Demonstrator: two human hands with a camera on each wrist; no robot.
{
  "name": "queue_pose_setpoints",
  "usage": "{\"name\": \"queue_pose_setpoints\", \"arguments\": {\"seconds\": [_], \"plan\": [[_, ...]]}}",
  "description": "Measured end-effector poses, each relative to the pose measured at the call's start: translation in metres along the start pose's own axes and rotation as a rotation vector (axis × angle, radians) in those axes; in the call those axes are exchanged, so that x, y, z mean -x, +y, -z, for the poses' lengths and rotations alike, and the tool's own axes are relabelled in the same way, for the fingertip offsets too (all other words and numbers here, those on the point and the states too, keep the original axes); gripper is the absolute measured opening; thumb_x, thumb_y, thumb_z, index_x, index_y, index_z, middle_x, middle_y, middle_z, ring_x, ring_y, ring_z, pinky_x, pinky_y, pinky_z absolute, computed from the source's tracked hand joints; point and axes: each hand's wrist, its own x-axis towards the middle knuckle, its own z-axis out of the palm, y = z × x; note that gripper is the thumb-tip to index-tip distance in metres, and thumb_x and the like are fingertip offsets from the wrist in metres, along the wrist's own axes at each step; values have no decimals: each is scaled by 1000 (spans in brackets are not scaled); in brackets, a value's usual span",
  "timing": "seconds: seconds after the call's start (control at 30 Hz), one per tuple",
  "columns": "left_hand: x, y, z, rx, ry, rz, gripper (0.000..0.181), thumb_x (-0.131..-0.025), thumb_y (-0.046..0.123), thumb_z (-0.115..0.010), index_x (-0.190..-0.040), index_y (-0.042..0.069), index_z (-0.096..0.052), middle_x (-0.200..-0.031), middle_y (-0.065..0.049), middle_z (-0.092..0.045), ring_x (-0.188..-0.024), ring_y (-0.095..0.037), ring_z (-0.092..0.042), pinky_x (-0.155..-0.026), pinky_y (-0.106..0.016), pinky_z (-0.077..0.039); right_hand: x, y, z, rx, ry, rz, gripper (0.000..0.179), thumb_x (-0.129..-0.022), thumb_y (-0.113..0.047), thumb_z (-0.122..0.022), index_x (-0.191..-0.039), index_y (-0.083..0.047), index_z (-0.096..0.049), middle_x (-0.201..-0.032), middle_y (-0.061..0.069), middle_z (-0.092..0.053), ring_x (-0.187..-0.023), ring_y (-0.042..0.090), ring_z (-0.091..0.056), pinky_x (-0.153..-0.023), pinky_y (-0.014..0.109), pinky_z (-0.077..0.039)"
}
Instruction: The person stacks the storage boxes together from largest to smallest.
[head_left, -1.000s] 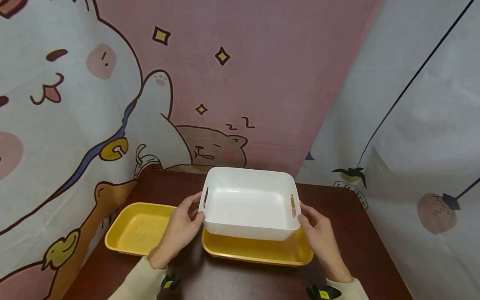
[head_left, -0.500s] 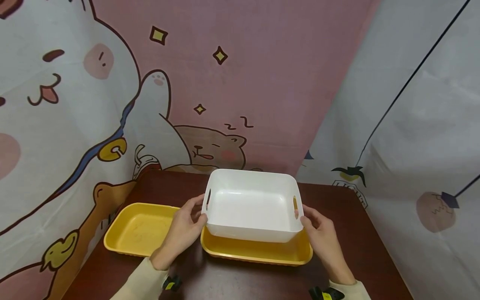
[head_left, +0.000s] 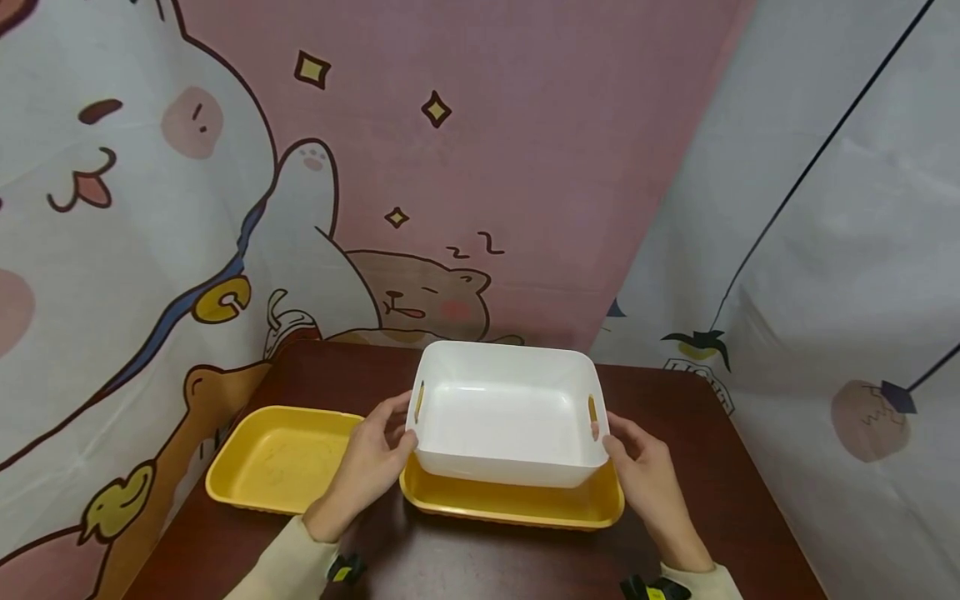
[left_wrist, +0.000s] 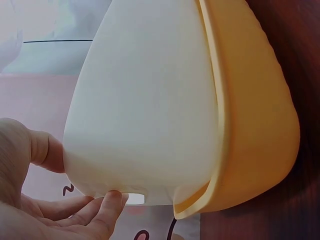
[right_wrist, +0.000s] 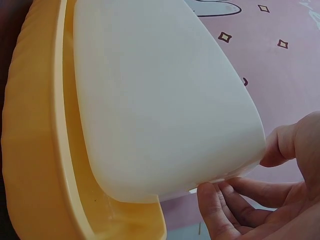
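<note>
Both left hand (head_left: pixel 370 458) and right hand (head_left: pixel 649 471): fingers (left_wrist: pixel 107 212) clamped on white basket (head_left: pixel 510 408); backdrop (head_left: pixel 555 133) reads "Z Z".

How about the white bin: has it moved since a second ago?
Yes, the white bin has shifted slightly right and down in the head view, judged against the yellow tray beneath it.
</note>
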Motion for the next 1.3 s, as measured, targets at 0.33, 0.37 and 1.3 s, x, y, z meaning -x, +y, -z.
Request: {"name": "queue_pose_setpoints", "arguments": {"seconds": [0.33,0.37,1.3], "plan": [[1,-1,-4,4,0,7,61,-107,0,-72,-166,2,-60,-157,-17,-73,-138,-36,-78,-116,-48,-65,1,3,0,-1,-2,-9,54,-122,-26,-60,-172,-7,-55,-176,23,-58,-152,44,-66,-119,52,-62],[2,-1,-4,4,0,8,60,-107,-1,-72,-166,2,-60,-157,-17,-73,-138,-36,-78,-116,-48,-65,1,3,0,0,-1,-10,54,-122,-25,-60,-172,-7,-56,-176,23,-58,-152,44,-66,-120,53,-61],[4,-17,-15,-9,-6,-23,58,-104,-3,-74,-160,-3,-64,-151,-19,-77,-130,-32,-80,-110,-46,-68,3,18,-2,-7,16,-13,51,-121,-21,-61,-169,-4,-59,-170,26,-63,-147,41,-69,-113,39,-67]]}}
